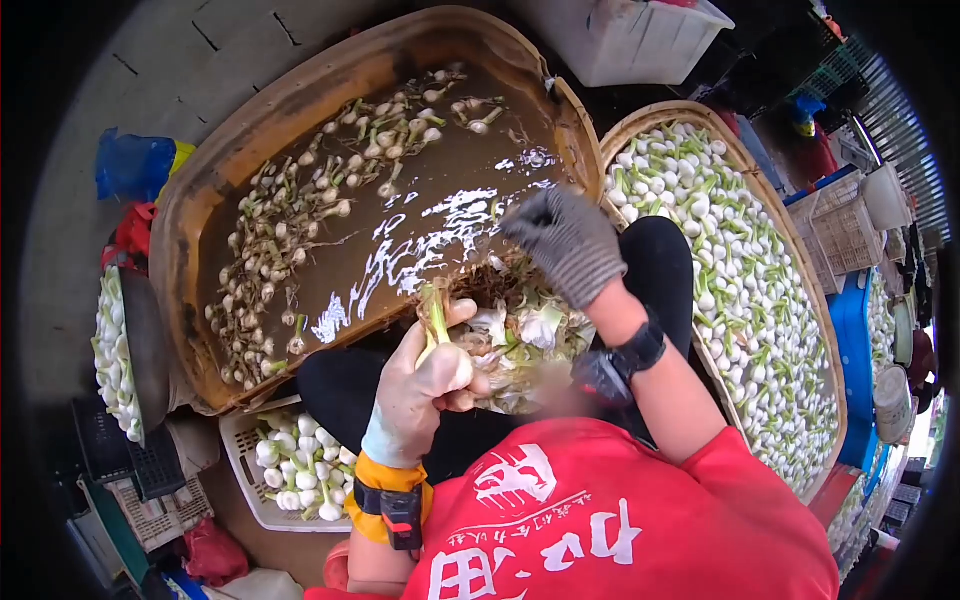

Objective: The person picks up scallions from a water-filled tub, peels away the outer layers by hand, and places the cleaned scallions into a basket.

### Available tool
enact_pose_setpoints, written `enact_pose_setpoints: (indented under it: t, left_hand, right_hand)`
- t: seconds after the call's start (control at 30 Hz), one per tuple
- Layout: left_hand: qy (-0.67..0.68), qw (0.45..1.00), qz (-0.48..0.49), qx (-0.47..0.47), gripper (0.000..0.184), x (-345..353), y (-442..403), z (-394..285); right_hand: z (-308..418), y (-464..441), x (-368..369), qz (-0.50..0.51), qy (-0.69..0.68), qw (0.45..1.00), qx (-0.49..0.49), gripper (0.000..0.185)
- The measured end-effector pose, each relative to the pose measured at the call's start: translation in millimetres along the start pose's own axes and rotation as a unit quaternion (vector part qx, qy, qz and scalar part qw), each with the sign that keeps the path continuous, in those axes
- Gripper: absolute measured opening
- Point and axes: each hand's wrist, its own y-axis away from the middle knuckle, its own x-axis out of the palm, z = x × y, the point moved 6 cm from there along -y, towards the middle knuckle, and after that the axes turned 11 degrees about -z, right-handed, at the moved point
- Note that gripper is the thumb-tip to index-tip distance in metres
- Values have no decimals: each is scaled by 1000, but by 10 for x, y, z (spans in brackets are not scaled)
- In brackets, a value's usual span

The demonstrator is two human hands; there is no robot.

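Note:
My left hand (405, 395), in a pale glove, is closed around a garlic bulb (435, 318) whose green stalk points up toward the tub. In a grey knit glove, my right hand (570, 245) is raised over the tub's near right edge with its fingers curled. Whether something small sits in those fingers is hidden. Between my knees lies a heap of peeled garlic skins and leaves (530, 335). The big brown tub (185, 235) in front holds murky water, with unpeeled garlic bulbs (265, 240) gathered along its left and far sides.
A second long tub (820, 330) full of clean white garlic stands on the right. Beside my left leg, a white basket (240, 455) holds peeled bulbs. Farther off are a white bin (640, 45), a blue container (855, 350) and stacked crates (835, 225).

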Motion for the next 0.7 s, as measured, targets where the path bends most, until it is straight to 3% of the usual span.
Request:
enact_pose_setpoints:
  t: [0.03,0.1,0.27,0.33,0.37,0.43,0.47,0.6,0.67,0.7]
  left_hand:
    - [-47,998,-33,3,65,-27,-3,7]
    - [-86,991,-98,21,52,11,26,-17]
    - [-115,991,-67,19,48,22,74,-74]
    - [-118,992,-47,-22,42,55,39,-40]
    - [-118,992,-45,-24,42,32,-8,74]
    - [-162,973,-80,144,32,-75,-137,238]
    - [-162,973,-78,143,32,-118,-167,273]
    - [-136,983,-107,65,21,-151,-193,228]
    - [-116,977,-170,60,24,-293,-261,349]
    - [-44,975,-197,91,29,-332,-311,345]
  right_hand:
    - [17,193,104,73,31,996,-31,19]
    - [-35,479,204,113,-31,993,26,24]
    - [105,673,201,159,-145,974,67,25]
    - [240,673,224,224,-193,955,39,29]
    - [458,649,158,259,-97,958,-78,36]
    - [510,617,226,267,-21,961,-71,39]
    - [479,607,258,274,53,958,-64,41]
    - [257,696,335,275,-59,959,-28,45]
    - [249,695,231,253,-98,962,-9,36]
    - [210,686,199,256,-148,955,18,29]
